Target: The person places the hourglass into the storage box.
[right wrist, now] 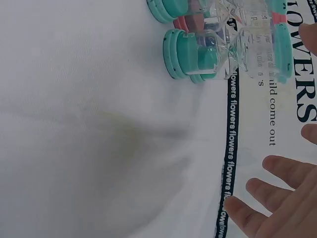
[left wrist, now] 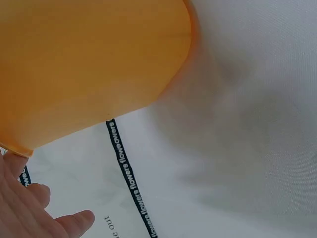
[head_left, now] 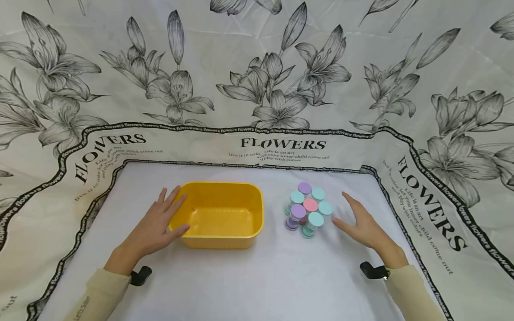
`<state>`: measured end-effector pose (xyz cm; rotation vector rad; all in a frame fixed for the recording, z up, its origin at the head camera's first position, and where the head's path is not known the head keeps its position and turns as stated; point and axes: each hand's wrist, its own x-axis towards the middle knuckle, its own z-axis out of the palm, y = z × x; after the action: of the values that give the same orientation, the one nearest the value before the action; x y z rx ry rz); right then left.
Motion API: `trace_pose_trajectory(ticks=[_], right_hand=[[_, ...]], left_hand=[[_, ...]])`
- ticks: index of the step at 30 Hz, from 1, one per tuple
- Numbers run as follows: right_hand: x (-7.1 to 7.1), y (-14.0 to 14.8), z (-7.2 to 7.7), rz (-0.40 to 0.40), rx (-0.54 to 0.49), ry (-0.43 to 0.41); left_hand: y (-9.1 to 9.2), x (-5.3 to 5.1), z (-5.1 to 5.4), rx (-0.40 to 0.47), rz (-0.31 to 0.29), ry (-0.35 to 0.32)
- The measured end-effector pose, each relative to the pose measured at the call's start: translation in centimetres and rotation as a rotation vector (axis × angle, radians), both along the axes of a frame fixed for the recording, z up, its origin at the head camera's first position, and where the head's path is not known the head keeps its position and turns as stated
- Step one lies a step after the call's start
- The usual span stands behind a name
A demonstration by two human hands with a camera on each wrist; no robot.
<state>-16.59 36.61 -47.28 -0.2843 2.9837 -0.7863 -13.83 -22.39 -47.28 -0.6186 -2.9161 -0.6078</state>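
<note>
Off-white fabric point(head_left: 192, 149) printed with large, grey, line-drawn lily-like flowers point(head_left: 281, 84) fills the background, lightly creased near the top. Below the blooms, two narrow black bands point(head_left: 201, 129) border a pale strip bearing the bold word "FLOWERS" point(head_left: 283, 143) at left, centre and right, with smaller text beneath. Within the inner band lies a flat white surface point(head_left: 257, 281). The light is soft, the shadows blurred and faint.

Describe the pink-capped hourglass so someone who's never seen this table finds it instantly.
On the white tabletop, find the yellow bin. Between it and the right hand stands a tight cluster of hourglasses. The pink-capped hourglass is at its centre, ringed by teal caps and purple caps; its top is the only pink one.
</note>
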Motion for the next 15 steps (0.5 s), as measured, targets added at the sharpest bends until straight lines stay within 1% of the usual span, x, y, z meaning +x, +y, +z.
trace_pose_trajectory(ticks=[6, 11, 15], right_hand=[[-0.6, -0.8, -1.5, -0.041, -0.135, -0.04], [-0.9, -1.4, -2.1, -0.06, -0.186, -0.064], [-1.1, -1.8, -2.2, -0.054, -0.214, -0.054]], left_hand=[[-0.1, 0.0, -0.3, -0.012, 0.007, 0.019], [-0.1, -0.1, -0.4, -0.005, 0.003, 0.031], [-0.2, -0.1, -0.6, -0.005, 0.007, 0.029]])
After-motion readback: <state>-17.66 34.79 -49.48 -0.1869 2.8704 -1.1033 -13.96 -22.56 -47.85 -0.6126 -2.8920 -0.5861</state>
